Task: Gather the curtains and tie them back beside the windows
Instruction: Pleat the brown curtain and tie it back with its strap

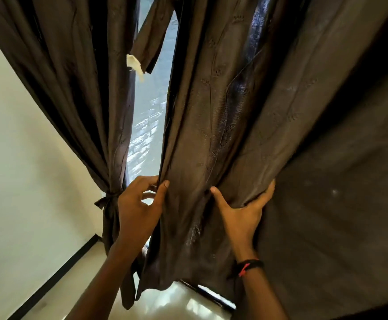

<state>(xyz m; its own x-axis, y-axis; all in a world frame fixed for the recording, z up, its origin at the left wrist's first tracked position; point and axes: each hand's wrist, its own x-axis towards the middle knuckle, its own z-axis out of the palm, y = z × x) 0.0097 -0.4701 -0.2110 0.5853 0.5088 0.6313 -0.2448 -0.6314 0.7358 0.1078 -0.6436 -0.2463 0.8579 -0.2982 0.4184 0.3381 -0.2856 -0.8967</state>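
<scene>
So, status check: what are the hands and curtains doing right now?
Left hand pinching edge of right curtain. Right hand bunching its folds. Left curtain already tied. Nothing blocking.

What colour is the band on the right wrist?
The wristband is black with a red strand, clearest in the head view.
</scene>
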